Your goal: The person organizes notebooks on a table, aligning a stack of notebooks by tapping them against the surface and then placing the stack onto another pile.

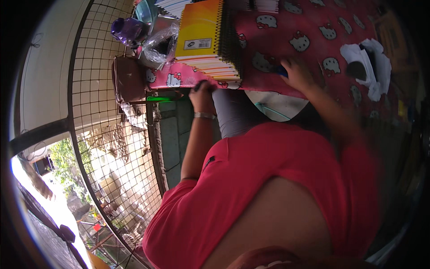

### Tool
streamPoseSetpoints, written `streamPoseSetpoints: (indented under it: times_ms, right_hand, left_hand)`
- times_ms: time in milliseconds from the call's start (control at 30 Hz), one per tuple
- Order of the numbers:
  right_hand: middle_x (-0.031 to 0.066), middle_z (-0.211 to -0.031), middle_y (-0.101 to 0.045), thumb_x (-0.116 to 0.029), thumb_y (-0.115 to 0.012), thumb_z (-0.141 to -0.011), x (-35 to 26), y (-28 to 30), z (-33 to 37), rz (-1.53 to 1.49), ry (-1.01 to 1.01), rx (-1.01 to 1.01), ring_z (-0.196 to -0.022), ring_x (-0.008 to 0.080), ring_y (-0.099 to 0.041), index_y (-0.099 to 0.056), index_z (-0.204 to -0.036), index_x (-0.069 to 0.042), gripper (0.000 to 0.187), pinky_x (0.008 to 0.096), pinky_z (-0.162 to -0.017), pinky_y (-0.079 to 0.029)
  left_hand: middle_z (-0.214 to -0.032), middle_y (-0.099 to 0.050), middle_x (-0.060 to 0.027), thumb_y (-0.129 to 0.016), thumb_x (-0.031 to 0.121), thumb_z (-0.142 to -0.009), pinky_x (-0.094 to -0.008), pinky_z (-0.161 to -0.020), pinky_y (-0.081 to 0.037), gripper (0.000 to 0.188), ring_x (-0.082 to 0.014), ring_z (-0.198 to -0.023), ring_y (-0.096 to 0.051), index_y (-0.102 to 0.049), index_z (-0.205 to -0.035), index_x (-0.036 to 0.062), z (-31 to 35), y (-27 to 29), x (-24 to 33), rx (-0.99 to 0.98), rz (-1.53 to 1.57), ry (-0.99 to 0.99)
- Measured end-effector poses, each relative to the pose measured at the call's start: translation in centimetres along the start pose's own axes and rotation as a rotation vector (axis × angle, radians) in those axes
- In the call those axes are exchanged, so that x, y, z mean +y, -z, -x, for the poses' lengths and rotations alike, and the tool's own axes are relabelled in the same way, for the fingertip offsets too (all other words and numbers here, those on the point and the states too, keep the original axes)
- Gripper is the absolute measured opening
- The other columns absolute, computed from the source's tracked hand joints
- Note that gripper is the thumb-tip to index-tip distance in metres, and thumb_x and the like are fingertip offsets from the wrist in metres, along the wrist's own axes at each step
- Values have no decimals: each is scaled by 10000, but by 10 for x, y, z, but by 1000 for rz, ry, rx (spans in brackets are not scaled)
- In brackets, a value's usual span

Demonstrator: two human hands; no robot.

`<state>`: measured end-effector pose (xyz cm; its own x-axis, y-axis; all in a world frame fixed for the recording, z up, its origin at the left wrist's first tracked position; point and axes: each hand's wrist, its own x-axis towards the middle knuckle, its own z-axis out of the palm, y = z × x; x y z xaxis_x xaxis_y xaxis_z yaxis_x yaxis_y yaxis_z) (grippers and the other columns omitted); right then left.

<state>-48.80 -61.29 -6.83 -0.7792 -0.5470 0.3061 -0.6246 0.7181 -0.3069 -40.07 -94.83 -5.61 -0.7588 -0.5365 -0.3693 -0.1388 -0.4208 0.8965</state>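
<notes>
My left hand (202, 97) is at the near edge of the table, left of the notebooks. Its fingers are curled closed around something small and dark that I cannot make out. My right hand (296, 77) rests over the tablecloth, right of the notebooks, with its fingers closed on a small dark blue object (281, 71), mostly hidden by the fingers. Between the hands and a little farther back stands a tall stack of spiral notebooks (197, 33), yellow-orange on top, with black coil binding along the right side.
A pink tablecloth (309, 27) with white cat faces covers the table. Crumpled clear plastic (160, 47) and a purple bottle (127, 30) lie left of the stack, above a brown case (129, 80). White crumpled paper (367, 67) lies far right. Wire mesh (105, 89) bounds the left side.
</notes>
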Motion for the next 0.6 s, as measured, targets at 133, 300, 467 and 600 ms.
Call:
streamPoseSetpoints:
  times_ms: [133,300,467,600]
  right_hand:
    - [154,-953,-561,-222,-733,-695,-11,-4,2,13,-8,60,-909,347,-556,-526,-1009,-71,405,462,-782,-453]
    - [140,-883,-543,-219,-741,-677,-8,-4,2,27,-22,48,-853,332,-552,-501,-949,-75,390,453,-735,-440]
    - [136,-884,-539,-227,-740,-686,0,-4,8,29,-49,74,-857,332,-551,-502,-963,-76,396,455,-750,-434]
    - [169,-1013,-542,-237,-723,-738,-15,-12,-6,-246,-128,239,-916,363,-544,-519,-1080,-58,436,458,-810,-431]
  left_hand:
    - [-821,-660,-135,-645,-21,-759,-335,-635,-569,181,-231,-668,-657,-590,-914,-96,-94,9,92,95,75,-465]
    - [-913,-700,-166,-773,223,-638,-361,-734,-540,384,-263,-839,-685,-693,-909,-38,-219,2,154,257,-1049,-401]
    - [-1093,-681,-146,-803,255,-657,-353,-856,-490,499,-249,-1003,-639,-685,-1058,-18,-266,-17,168,-65,-1450,-342]
    - [-960,-705,-113,-765,246,-737,-331,-787,-501,369,-204,-887,-658,-695,-1013,11,-248,-4,219,-110,-1048,-767]
